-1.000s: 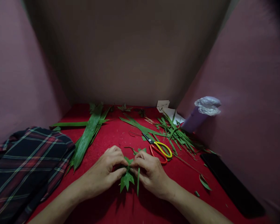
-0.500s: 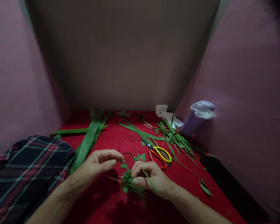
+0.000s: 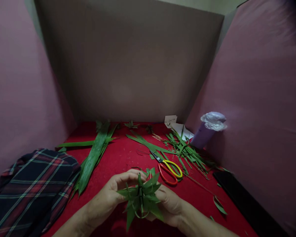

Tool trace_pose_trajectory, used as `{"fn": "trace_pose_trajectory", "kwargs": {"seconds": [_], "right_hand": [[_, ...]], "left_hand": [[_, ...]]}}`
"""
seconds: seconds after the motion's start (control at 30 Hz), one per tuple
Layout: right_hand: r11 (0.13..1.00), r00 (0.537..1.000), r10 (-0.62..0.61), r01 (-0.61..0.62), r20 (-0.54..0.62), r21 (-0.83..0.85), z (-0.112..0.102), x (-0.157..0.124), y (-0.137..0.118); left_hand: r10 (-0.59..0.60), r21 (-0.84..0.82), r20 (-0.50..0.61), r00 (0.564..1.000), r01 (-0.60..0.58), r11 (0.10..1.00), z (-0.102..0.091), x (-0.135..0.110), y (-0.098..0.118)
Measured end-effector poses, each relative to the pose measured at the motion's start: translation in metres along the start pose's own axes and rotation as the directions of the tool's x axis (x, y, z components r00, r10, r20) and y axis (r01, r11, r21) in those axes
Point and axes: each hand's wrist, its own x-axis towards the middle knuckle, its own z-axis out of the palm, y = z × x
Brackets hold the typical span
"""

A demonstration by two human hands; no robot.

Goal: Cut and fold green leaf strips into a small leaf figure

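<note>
A star-shaped piece of folded green leaf strips [image 3: 150, 194] is between my hands, low in the middle, with its pointed tips spread towards me. A thin strip curls in a loop at its lower side. My left hand [image 3: 111, 191] grips it from the left, fingers bent behind it. From the right, my right hand [image 3: 171, 204] holds it too, its fingertips mostly hidden by the leaves. Just beyond lie scissors [image 3: 166, 166] with one red and one yellow handle, and a small cut leaf piece [image 3: 150, 171].
Long broad leaves [image 3: 96, 158] lie at left beside a plaid cloth [image 3: 41, 177]. A heap of narrow leaf strips [image 3: 187, 151], white paper [image 3: 181, 131] and a purple container [image 3: 204, 133] with clear wrap are at right. A black flat object [image 3: 244, 197] borders the red tabletop [image 3: 128, 161].
My left hand has closed in on the leaf piece, which my right hand alone held before. The piece is turned, its points now facing me. The view has tilted slightly upward.
</note>
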Motion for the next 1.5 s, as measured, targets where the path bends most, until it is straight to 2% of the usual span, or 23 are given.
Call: {"fn": "trace_pose_trajectory", "kwargs": {"seconds": [0.1,0.2,0.37,0.43,0.57,0.7,0.8,0.87,0.97,1.3,1.4,1.5], "right_hand": [[0.989,0.998,0.06,-0.056,-0.024,0.138,0.001,0.003,0.005],[0.984,0.998,0.063,-0.061,-0.004,0.167,0.0,0.004,0.009],[0.955,0.987,0.108,-0.137,0.122,0.264,0.003,0.003,0.0],[0.945,0.984,0.127,-0.159,0.127,0.286,0.004,0.001,-0.006],[0.945,0.993,0.111,-0.119,0.044,0.305,0.004,0.001,-0.01],[0.938,0.996,0.076,-0.059,-0.038,0.342,-0.004,0.004,-0.009],[0.94,0.997,0.044,-0.019,-0.066,0.34,-0.012,0.006,-0.009],[0.939,0.997,0.036,-0.008,-0.075,0.343,-0.017,0.008,-0.009],[0.936,0.996,0.021,0.01,-0.084,0.352,-0.022,0.009,-0.009],[0.932,0.992,-0.016,0.059,-0.122,0.357,-0.027,0.011,-0.007],[0.932,0.989,-0.032,0.081,-0.142,0.353,-0.025,0.009,-0.01],[0.933,0.984,-0.06,0.115,-0.168,0.342,-0.024,0.007,-0.014]], "left_hand": [[-0.018,-0.031,0.006,1.0,0.018,0.999,0.003,-0.001,-0.002],[-0.01,-0.111,0.039,0.999,0.014,0.994,0.004,-0.001,-0.006],[0.065,-0.178,0.071,0.995,-0.052,0.983,0.002,-0.001,-0.013],[0.072,-0.155,0.045,0.996,-0.064,0.986,-0.001,-0.001,-0.013],[0.102,-0.068,-0.005,0.995,-0.102,0.992,-0.006,0.001,-0.009],[0.165,0.135,0.023,0.986,-0.167,0.977,-0.009,-0.001,0.001],[0.196,0.368,0.141,0.97,-0.235,0.9,-0.011,-0.007,0.012],[0.187,0.512,0.24,0.953,-0.288,0.809,-0.011,-0.012,0.019],[0.127,0.673,0.321,0.938,-0.321,0.667,-0.01,-0.017,0.024],[0.145,0.839,0.385,0.911,-0.411,0.356,-0.009,-0.005,0.005],[0.191,0.836,0.373,0.908,-0.418,0.356,-0.012,-0.004,-0.002],[0.304,0.792,0.31,0.901,-0.422,0.442,-0.016,-0.002,-0.006]]}}
